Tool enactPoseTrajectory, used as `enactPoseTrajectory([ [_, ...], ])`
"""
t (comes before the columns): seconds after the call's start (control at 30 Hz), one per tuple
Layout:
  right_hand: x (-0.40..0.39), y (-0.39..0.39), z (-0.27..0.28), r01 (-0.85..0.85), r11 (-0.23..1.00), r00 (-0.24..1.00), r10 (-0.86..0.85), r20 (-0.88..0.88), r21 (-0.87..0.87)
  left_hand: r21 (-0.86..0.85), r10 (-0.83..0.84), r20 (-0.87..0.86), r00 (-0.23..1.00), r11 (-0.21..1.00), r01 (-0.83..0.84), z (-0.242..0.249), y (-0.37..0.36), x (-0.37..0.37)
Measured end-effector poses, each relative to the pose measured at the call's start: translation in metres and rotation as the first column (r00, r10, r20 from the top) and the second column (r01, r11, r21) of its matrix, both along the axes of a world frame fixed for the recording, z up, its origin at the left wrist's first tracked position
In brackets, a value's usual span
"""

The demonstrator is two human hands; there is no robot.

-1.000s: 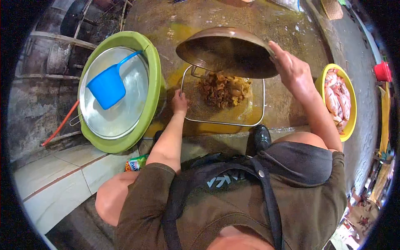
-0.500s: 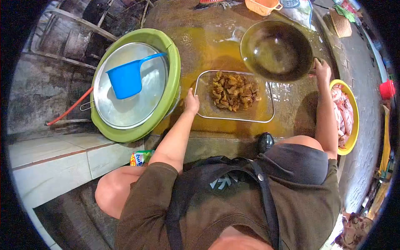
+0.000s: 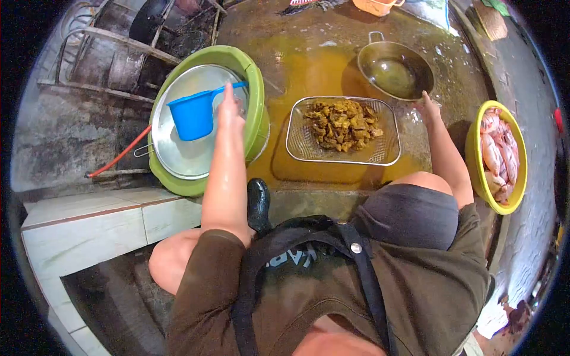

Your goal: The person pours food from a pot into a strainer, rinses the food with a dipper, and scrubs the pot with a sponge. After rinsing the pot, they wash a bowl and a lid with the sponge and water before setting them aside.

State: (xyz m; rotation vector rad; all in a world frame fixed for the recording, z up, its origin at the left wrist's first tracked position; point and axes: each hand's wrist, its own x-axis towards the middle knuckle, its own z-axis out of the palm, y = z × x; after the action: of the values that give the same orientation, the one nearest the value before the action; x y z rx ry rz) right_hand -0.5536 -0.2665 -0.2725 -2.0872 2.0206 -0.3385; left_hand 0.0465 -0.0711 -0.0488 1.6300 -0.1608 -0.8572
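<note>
My left hand [image 3: 230, 111] is over the handle of a blue dipper [image 3: 191, 118], its fingers stretched out across it. The dipper lies on a round metal lid or tray [image 3: 172, 160] on top of a green basin [image 3: 254, 113]. At the near rim of a dark wok [image 3: 395, 68], my right hand [image 3: 428, 108] has its fingers at the handle, which they hide. The wok looks low, at floor level. Between my hands a wire mesh basket [image 3: 297, 151] holds brown, cooked-looking pieces [image 3: 344, 124].
To the right stands a yellow basin [image 3: 522, 172] of raw, pinkish fish or meat [image 3: 499, 151]. An orange basket [image 3: 375, 7] sits at the far edge. A metal rack [image 3: 119, 38] and red hose [image 3: 119, 154] are on the left, beside a tiled ledge [image 3: 83, 237]. The floor is wet.
My left hand has gone from the mesh basket's edge to the dipper handle. The wok, earlier tilted up in my right hand, is now lower and flatter, farther from the basket.
</note>
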Motion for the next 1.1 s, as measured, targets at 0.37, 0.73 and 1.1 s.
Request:
enactPoseTrajectory([
  [0.37,0.06,0.109,0.096,-0.01,0.775,0.355,-0.588,0.727,0.632,-0.357,0.389,-0.213,0.897,0.823,-0.441,-0.04,-0.049,0.074],
  [0.73,0.119,0.115,0.153,-0.271,0.932,0.89,0.148,0.431,0.241,0.52,-0.455,0.54,0.708,0.842,0.145,-0.106,0.047,0.134],
  [1.1,0.315,0.103,0.317,-0.695,0.483,0.639,0.755,0.149,0.532,-0.239,-0.607,-0.286,0.741,0.795,0.558,0.071,0.109,0.06],
])
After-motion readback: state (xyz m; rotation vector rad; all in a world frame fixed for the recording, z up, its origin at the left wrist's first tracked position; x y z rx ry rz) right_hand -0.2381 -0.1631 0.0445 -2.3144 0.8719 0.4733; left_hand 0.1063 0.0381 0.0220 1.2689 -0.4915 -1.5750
